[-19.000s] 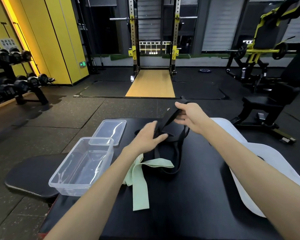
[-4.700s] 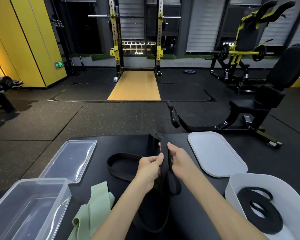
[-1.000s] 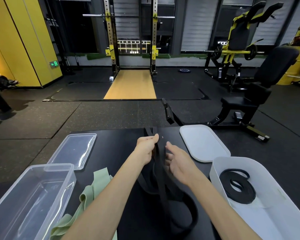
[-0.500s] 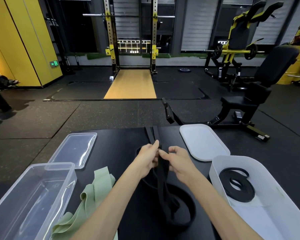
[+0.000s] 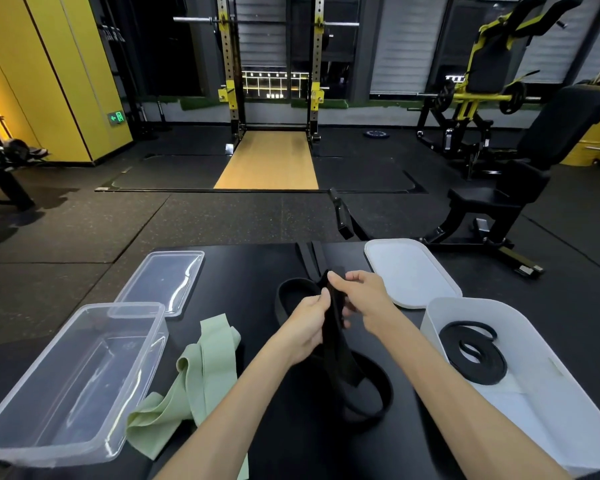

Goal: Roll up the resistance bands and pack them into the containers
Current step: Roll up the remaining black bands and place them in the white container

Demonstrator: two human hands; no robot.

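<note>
**Head view: wide black band held up in both hands, roll not yet formed**

- The left hand (image 5: 309, 327) is curled round the wide black band (image 5: 340, 348) from the side. The right hand (image 5: 364, 297) pinches the band's top edge between thumb and fingers.
- Probable reason for the grip: the left hand anchors the band while the right feeds and turns it to start a coil.
- The band is held above the middle of the worktop (image 5: 250, 268). One stretch trails to the far edge, one loop lies left of the hands, and another sags on the worktop near the person.
- The band is flat, matte, broad and limp. It shows no tight coil, so the slack has to be gathered before it fits a box.
- The white container (image 5: 465, 306) stands open on the right, just beside the right forearm. A thin black band (image 5: 471, 353) lies coiled flat inside it, so one band counts as packed.
- The white lid (image 5: 409, 271) is parked behind the white container, off and out of the way.
- The clear container (image 5: 132, 306) is open on the left with nothing visible inside. The clear lid (image 5: 167, 282) lies behind it.
- The green band (image 5: 201, 368) lies crumpled and unrolled between the clear container and the left forearm. It is likely next in the queue.
</note>
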